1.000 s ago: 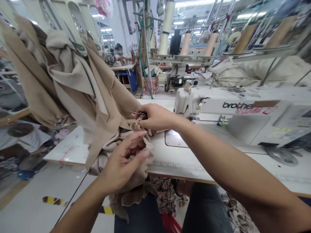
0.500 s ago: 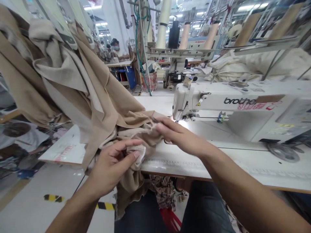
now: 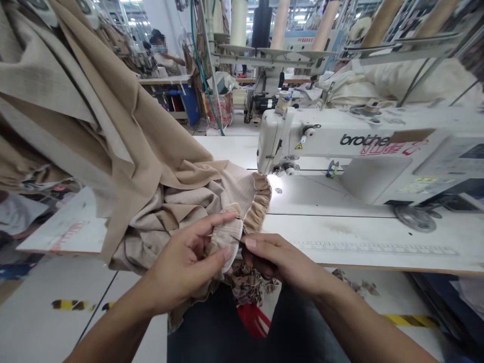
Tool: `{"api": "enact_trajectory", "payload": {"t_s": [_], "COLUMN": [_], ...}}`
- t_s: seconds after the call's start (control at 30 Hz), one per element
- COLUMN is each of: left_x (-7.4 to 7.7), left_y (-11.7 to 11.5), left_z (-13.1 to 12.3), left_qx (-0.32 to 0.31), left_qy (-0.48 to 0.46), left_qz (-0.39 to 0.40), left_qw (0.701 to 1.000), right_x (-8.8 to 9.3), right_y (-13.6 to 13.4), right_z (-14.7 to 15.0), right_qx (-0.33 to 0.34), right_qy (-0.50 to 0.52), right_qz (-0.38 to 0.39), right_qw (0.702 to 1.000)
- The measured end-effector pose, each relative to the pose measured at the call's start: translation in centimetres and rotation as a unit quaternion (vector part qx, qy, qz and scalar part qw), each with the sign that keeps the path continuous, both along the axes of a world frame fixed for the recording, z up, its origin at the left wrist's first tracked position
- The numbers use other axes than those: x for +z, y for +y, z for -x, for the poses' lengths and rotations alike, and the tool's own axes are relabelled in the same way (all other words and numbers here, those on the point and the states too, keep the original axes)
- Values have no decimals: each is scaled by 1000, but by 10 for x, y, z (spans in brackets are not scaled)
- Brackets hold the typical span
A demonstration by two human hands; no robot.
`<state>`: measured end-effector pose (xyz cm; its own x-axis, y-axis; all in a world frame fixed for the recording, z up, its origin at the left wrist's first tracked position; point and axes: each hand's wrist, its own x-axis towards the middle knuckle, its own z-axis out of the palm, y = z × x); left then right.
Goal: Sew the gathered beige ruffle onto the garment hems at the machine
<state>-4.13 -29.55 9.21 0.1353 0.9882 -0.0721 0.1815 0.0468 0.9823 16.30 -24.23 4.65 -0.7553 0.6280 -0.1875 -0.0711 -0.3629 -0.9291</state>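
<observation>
Tan and beige fabric point(image 3: 151, 136) drapes from the upper left onto the white sewing table. My left hand point(image 3: 192, 252) pinches a pale gathered piece with a white edge point(image 3: 227, 234) between thumb and fingers. Close on its right, my right hand point(image 3: 276, 257) is closed around a small dark pointed tool point(image 3: 239, 241), its tip at the pale piece; most of the tool is hidden by the fingers. A ruffled tan edge point(image 3: 260, 201) lies on the table beside the needle area of the white sewing machine point(image 3: 321, 136).
Thread cones point(image 3: 280, 25) stand behind the machine. A ruler strip point(image 3: 370, 248) runs along the table's front edge. Small snips point(image 3: 332, 169) lie under the machine arm. Below the table are ruffled scraps point(image 3: 249, 287) and something red. A person point(image 3: 162, 50) sits farther back.
My right hand has moved down and toward me, to the pale piece in my left hand. The ruffled edge now shows by the needle area. The camera view has shifted.
</observation>
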Motion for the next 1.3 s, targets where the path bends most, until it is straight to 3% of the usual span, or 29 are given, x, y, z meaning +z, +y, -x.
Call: {"api": "enact_trajectory", "payload": {"t_s": [0.23, 0.43, 0.67, 0.93, 1.17, 1.3], "left_x": [-11, -12, -8, -15, -23, -31], "left_y": [0, 6, 8, 8, 12, 13], "left_z": [9, 9, 10, 15, 9, 8], "left_qx": [-84, -123, -128, -123, -186, -208], "left_qy": [-74, -131, -101, -75, -203, -243], "left_qz": [105, 124, 125, 118, 173, 180], "left_qw": [988, 976, 979, 982, 946, 930], "right_x": [-12, -16, -18, -27, -15, -20], "right_y": [-1, -1, 2, 0, 1, -2], "right_z": [8, 1, -3, -4, 8, 9], "right_qx": [12, 22, 18, 4, 22, 6], "right_qy": [27, 38, 40, 13, 42, 66], "right_qz": [62, 105, 139, 139, 128, 133], "right_qw": [998, 994, 989, 990, 991, 989]}}
